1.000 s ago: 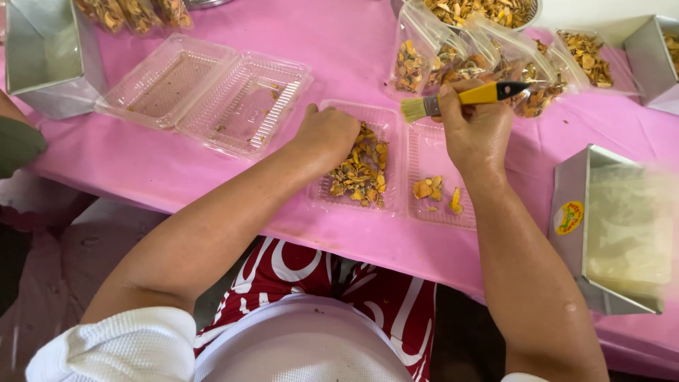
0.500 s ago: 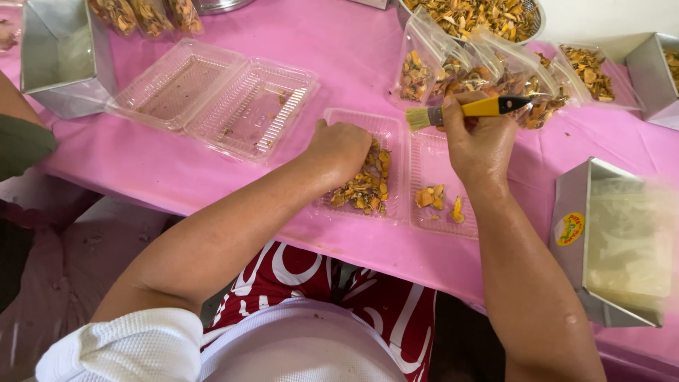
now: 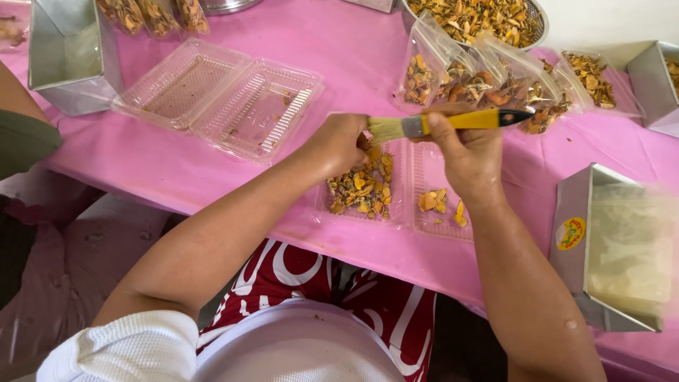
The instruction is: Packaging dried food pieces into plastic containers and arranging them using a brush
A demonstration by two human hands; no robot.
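Note:
My right hand point(image 3: 467, 152) grips a small paintbrush point(image 3: 453, 122) with a yellow and black handle, bristles pointing left. My left hand point(image 3: 339, 145) is closed right at the bristles; what it holds is hidden. Both hands hover over an open clear clamshell tray point(image 3: 403, 212) on the pink tablecloth point(image 3: 353, 49). The tray's left half holds a heap of orange-brown dried pieces point(image 3: 361, 187). Its right half holds a few lighter pieces point(image 3: 438, 204).
An empty open clamshell tray point(image 3: 219, 95) lies to the left. Filled clear bags point(image 3: 481, 81) and a bowl of dried pieces point(image 3: 481, 18) stand behind. Metal boxes sit at far left point(image 3: 64, 56), right point(image 3: 608, 247) and far right point(image 3: 654, 78). Another person's arm point(image 3: 21, 127) is at left.
Both hands have lifted from the tray and come together. The brush bristles now meet my left hand, which earlier rested on the heap of dried pieces.

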